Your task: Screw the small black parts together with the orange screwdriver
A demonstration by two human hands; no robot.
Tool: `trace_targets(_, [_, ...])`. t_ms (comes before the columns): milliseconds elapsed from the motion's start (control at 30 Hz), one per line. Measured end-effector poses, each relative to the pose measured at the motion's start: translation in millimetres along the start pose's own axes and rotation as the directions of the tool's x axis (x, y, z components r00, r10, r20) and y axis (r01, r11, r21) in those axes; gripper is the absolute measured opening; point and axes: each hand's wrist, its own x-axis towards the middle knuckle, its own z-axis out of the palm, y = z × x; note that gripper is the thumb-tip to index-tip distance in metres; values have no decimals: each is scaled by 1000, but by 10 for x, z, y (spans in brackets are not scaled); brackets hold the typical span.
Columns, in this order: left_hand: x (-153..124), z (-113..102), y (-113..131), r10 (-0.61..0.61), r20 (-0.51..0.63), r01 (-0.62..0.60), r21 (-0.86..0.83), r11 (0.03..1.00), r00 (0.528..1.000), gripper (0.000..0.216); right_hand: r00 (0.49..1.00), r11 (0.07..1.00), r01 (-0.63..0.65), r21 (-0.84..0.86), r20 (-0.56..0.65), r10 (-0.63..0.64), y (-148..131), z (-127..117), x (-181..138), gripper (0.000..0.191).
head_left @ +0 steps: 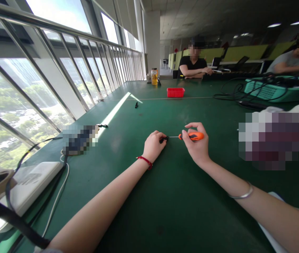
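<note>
In the middle of the green table [139, 182], my left hand [154, 144] is closed on a small black part [164, 139], whose kind is too small to make out. My right hand [198, 146] grips a screwdriver [195, 136] by its orange and black handle. The screwdriver lies roughly level, and its thin metal shaft points left. Its tip meets the black part at my left fingertips; whether it sits in a screw cannot be seen.
A red box [176, 92] stands farther back, with a small black piece [136, 104] to its left. A jar [154, 76] is at the far edge. Right are a teal basket [265, 91] and cables; left, a white power strip [33, 186] and railing [67, 30]. A person [193, 65] sits opposite.
</note>
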Motion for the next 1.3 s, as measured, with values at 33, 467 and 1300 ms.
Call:
trace_targets(33, [0, 0, -1, 2, -1, -2, 0, 1000, 1000, 17, 1000, 1000, 21, 9, -20, -21, 9, 6, -1, 21])
trace_targets(467, [0, -8, -2, 13, 4, -13, 7, 1000, 1000, 17, 999, 999, 20, -40, 43, -18, -24, 0, -26, 13])
trace_targets(1300, [11, -8, -5, 13, 19, -13, 9, 1000, 1000, 18, 995, 993, 99, -67, -21, -101, 26, 8, -5, 49])
